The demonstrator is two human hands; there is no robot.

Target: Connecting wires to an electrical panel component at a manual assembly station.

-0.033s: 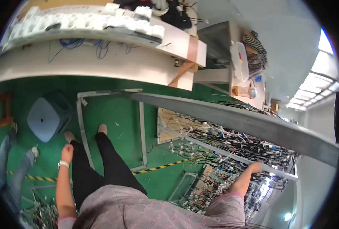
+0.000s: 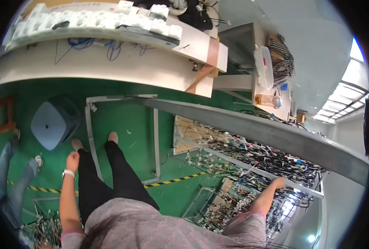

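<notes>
My left hand (image 2: 72, 162) hangs beside my left thigh with fingers curled in and nothing visible in it. A white-strapped watch (image 2: 69, 172) circles that wrist. My right arm reaches out to the right, and my right hand (image 2: 278, 182) is at the lower metal rail (image 2: 251, 168) of a rack. Bundles of cables with small connectors (image 2: 271, 155), mostly black with some white, red and blue, lie around it. The fingers of this hand are too small and partly hidden to show whether they grip the rail or a cable.
A grey metal beam (image 2: 251, 122) crosses above the cables. Ahead stands a long white bench (image 2: 109, 68) holding white blocks (image 2: 89, 20). A blue-grey stool (image 2: 49, 126), an orange stool (image 2: 3, 115) and another person's legs (image 2: 24, 180) are at left. Yellow-black tape (image 2: 180, 180) marks the green floor.
The whole view has shifted very slightly. Both hands keep the same places and poses.
</notes>
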